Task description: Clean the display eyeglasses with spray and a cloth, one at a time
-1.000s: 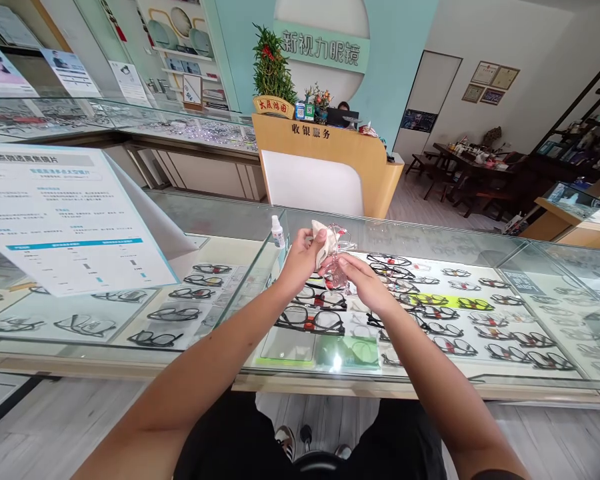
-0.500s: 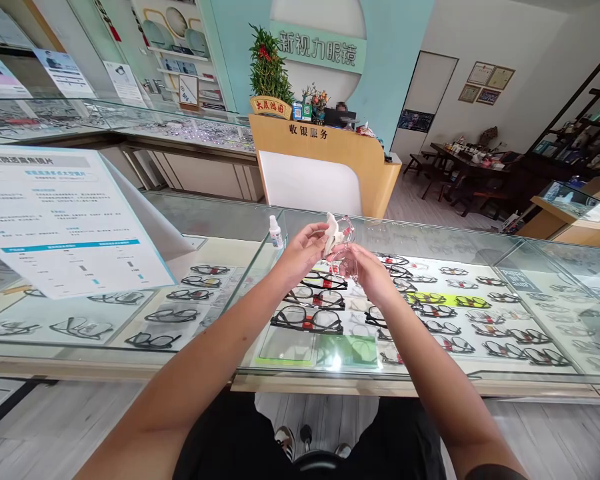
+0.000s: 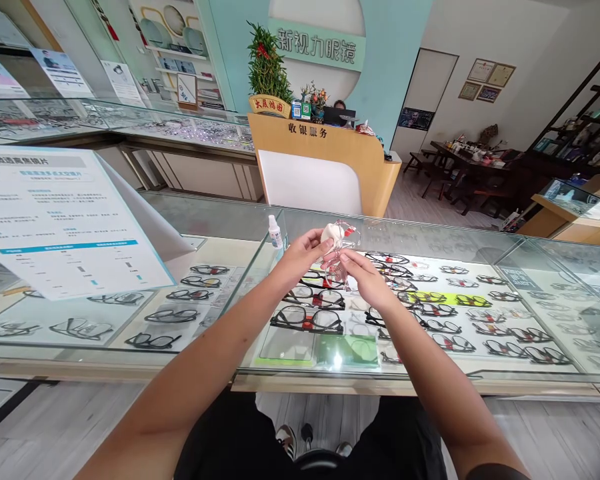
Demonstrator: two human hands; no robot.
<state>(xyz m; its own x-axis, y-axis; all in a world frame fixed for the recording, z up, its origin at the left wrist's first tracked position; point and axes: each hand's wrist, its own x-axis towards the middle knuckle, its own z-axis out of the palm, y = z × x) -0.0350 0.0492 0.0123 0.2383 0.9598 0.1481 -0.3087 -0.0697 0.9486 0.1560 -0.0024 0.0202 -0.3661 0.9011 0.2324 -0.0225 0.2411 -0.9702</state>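
Above the glass counter, my left hand (image 3: 306, 253) is closed on a white cloth (image 3: 333, 235), which lies against a pair of clear-framed glasses (image 3: 351, 235). My right hand (image 3: 361, 269) pinches the same glasses near their middle, just right of the left hand. One lens hangs below the fingers and the other sticks up at the upper right, with a red mark on it. A small white bottle (image 3: 275, 233) stands upright on the counter, left of my left hand.
Under the counter glass (image 3: 260, 381) lie rows of spectacles (image 3: 307, 320). A large printed sign (image 3: 75, 227) stands at the left. Beyond the counter are a wooden reception desk (image 3: 325, 143) and a person's head (image 3: 339, 105) behind a monitor.
The glasses have turned and tilted between my hands. The cloth has moved slightly lower and looks more bunched, and my right hand's fingers now point more to the left.
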